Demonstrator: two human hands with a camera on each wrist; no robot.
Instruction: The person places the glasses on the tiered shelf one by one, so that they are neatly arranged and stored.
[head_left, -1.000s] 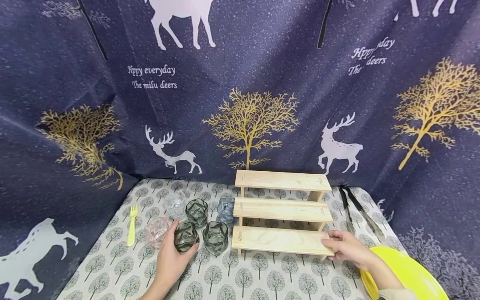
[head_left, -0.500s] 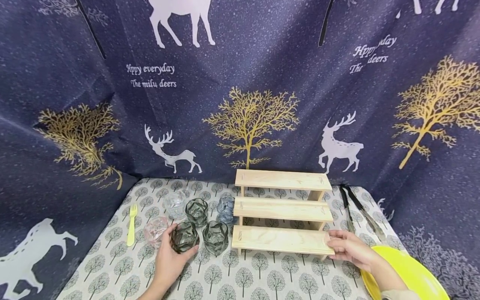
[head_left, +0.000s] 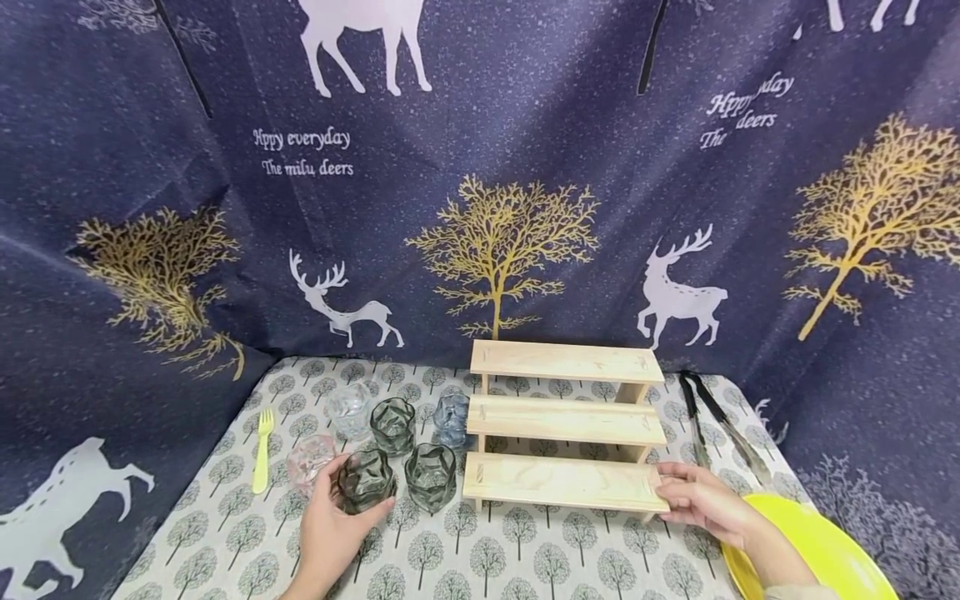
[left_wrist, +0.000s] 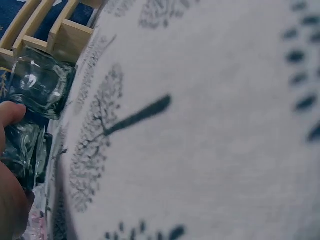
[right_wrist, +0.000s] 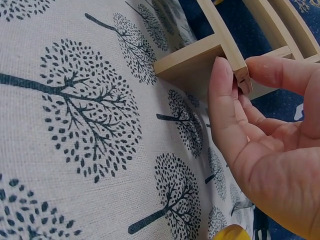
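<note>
My left hand (head_left: 332, 527) curls round a smoky green glass cup (head_left: 366, 481), thumb on its right side and fingers on its left. In the left wrist view that cup (left_wrist: 21, 150) is partly cut off at the edge. A second smoky cup (head_left: 431, 477) stands just to its right, a third (head_left: 392, 425) behind. At the right, my right hand (head_left: 708, 502) pinches the end of the lowest board of a three-tier wooden shelf (head_left: 562, 482). From the right wrist, the thumb shows above the board (right_wrist: 227, 47) and a finger beneath it.
A pinkish glass cup (head_left: 311, 465), a clear one (head_left: 349, 410) and a bluish one (head_left: 452, 419) stand around the smoky cups. Far left lies a yellow-green fork (head_left: 262, 450). Black-handled tongs (head_left: 723, 425) and a yellow plate (head_left: 825, 542) are at the right.
My left hand and the smoky cup in it have shifted slightly to the left and nearer to me. The right hand has slid slightly outward on the shelf's end; the shelf looks unmoved.
</note>
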